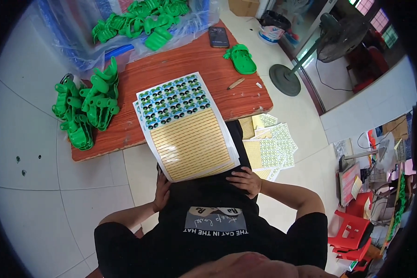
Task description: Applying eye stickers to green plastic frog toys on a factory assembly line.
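Observation:
A stack of sticker sheets lies across the table's near edge and my lap, with rows of green-and-black eye-like stickers above yellow strips. My left hand rests on my thigh by the stack's lower left corner, its fingers stretched out and partly hidden. On the other thigh, my right hand lies flat with fingers apart, just off the lower right corner. Neither hand holds anything. A single green plastic shell sits at the table's right end, near a short brown pointed tool and a dark phone.
Green molded plastic pieces are heaped on the red-brown table at left. More green pieces fill a plastic-lined bin beyond. Other sticker sheets lie right of my leg. A standing fan and red stools are farther right.

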The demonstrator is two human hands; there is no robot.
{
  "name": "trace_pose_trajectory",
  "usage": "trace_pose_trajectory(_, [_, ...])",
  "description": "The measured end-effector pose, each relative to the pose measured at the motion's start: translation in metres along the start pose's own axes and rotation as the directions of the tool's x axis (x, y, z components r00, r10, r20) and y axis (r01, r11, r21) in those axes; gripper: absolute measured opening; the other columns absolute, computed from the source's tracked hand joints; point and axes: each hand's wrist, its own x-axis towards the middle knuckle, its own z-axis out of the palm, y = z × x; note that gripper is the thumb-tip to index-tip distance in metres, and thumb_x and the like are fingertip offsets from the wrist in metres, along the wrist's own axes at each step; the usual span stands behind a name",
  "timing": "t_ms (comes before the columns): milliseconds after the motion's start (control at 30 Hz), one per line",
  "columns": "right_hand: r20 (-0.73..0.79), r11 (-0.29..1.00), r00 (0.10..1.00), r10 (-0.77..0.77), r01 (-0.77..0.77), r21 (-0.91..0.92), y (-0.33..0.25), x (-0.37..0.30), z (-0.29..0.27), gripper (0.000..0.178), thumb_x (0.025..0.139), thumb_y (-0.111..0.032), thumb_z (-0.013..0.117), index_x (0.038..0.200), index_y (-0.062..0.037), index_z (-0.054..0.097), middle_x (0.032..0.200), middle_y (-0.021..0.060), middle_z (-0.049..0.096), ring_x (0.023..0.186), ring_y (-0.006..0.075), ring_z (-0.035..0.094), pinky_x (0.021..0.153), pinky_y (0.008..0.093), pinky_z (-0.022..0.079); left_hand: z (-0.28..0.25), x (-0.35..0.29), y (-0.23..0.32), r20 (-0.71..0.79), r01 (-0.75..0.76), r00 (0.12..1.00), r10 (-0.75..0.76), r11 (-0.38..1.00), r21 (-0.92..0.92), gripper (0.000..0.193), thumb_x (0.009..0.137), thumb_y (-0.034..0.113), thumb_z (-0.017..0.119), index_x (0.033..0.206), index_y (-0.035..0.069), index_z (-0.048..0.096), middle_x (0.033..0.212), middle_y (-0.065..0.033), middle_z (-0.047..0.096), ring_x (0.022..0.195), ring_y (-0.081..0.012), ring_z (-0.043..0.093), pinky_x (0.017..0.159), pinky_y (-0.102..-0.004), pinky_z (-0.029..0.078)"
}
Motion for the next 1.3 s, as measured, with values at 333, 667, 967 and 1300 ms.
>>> trace_pose_trajectory(333, [0.04,1.0,0.999,0.0,0.001,-0.02,0.003,-0.001,-0.001,0.072,0.053,-0.035,0.057,0.118,-0.0064,0.049,0.134,0.0095,0.038,0.127,0.0271,0.029,0.103,0.0471,0.012,0.001,0.0,0.006,-0.044,0.036,0.998,-0.036,0.999,-0.004,0.041,0.084,0.019,0.036,0.122,0.006,0.041,0.136,-0.0212,0.026,0.127,-0.0415,0.02,0.102,-0.0521,0.014])
trace_pose_trajectory(667, [0.03,1.0,1.0,-0.005,0.006,-0.023,0.002,-0.002,-0.002,0.069,0.055,-0.034,0.056,0.118,-0.0066,0.048,0.134,0.0087,0.038,0.127,0.0272,0.03,0.102,0.0481,0.012,0.002,0.002,0.005,-0.049,-0.003,0.999,0.003,1.0,-0.003,0.04,0.083,0.02,0.036,0.119,0.005,0.043,0.134,-0.0217,0.029,0.125,-0.0421,0.023,0.102,-0.0533,0.014])
trace_pose_trajectory(967, [0.369,0.824,0.766,0.527,-0.354,-0.443,0.006,0.078,-0.087,0.02,0.066,-0.027,0.053,0.077,-0.0089,0.054,0.086,0.0046,0.055,0.081,0.0176,0.055,0.067,0.0424,0.036,-0.005,-0.011,0.01,-0.188,0.417,0.857,-0.479,0.861,-0.292,0.04,0.085,0.021,0.038,0.119,0.001,0.043,0.127,-0.0192,0.04,0.121,-0.0323,0.033,0.103,-0.0428,0.022])
trace_pose_trajectory(1300, [-0.328,0.802,0.909,0.256,-0.39,-0.453,0.163,0.145,-0.173,0.015,0.081,-0.016,0.057,0.093,-0.0086,0.058,0.095,0.0073,0.055,0.09,0.0277,0.049,0.079,0.0393,0.037,-0.051,0.122,0.085,-0.261,0.43,0.666,-0.699,0.646,-0.631,0.047,0.093,0.035,0.039,0.123,-0.001,0.039,0.115,-0.0106,0.051,0.101,-0.0152,0.05,0.088,-0.0299,0.039])
